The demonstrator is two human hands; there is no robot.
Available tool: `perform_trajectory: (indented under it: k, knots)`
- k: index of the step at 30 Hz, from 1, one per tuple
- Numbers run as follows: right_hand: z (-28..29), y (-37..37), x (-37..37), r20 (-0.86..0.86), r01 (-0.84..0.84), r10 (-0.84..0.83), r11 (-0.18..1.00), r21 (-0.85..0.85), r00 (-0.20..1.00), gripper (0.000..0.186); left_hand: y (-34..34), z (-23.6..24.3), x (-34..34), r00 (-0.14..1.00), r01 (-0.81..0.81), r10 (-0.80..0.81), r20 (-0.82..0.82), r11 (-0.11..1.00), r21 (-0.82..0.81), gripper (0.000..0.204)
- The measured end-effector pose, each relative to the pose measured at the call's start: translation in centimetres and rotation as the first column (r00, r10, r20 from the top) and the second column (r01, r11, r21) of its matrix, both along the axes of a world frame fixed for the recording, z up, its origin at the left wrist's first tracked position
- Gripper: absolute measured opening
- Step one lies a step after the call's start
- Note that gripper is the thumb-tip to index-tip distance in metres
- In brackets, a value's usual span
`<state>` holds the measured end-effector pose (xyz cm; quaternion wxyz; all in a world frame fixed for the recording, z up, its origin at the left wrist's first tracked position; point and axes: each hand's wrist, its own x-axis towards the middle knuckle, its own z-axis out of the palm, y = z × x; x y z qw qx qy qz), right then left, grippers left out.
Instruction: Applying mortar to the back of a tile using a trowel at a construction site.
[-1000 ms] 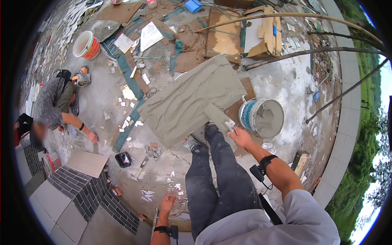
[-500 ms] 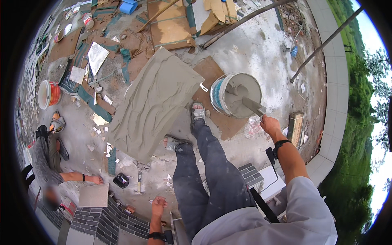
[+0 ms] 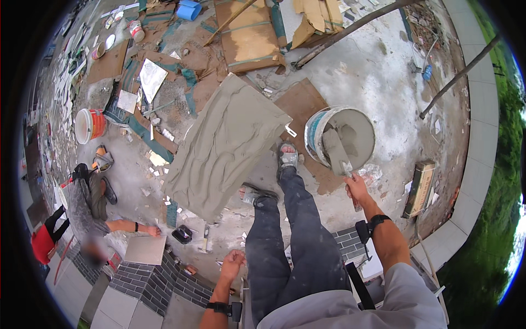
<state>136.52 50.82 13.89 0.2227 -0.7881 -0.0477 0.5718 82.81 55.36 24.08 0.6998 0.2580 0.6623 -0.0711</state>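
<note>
My right hand (image 3: 358, 189) is wrapped round the handle of a trowel (image 3: 335, 151). Its long blade, smeared grey, reaches over the rim into a white and blue bucket (image 3: 313, 131) and lies against the wet grey mortar (image 3: 359, 134) inside. To the left of the bucket, a large rectangular slab (image 3: 230, 148) lies on the ground, coated in ridged mortar. My left hand (image 3: 233, 265) hangs beside my left thigh, fingers loosely curled in and nothing visible in them.
Brown cardboard (image 3: 301, 101) lies beneath the bucket. A hammer (image 3: 205, 239) and a black tray (image 3: 182, 234) rest on the ground near a brick-patterned block (image 3: 137, 279). A co-worker's hand (image 3: 150, 230) is at left. Wooden poles (image 3: 356, 30) slant across the upper right.
The trowel blade has swung left and toward me within the bucket, with my right hand moving slightly nearer. My left hand has risen a little. A person in red now shows at far left.
</note>
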Motion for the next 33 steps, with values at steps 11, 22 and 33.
perform_trajectory:
  k: [11,22,33]
  knots:
    - [11.5,7.8,-8.2,0.531,-0.462,0.304,0.866,0.193,0.791,0.027,-1.2,-1.3,-1.6,0.994,-0.104,0.102,0.032,0.993,0.059,0.006]
    - [7.8,19.1,-8.4,0.548,-0.916,0.764,0.402,0.011,0.342,0.03,-5.5,-1.6,-1.8,0.947,-0.318,0.32,-0.039,0.947,0.052,0.011]
    - [4.0,37.5,-3.2,0.696,-0.88,0.54,-0.337,-0.336,-0.473,0.036,-10.8,-1.3,3.5,0.865,-0.489,0.489,-0.112,0.872,0.032,0.013]
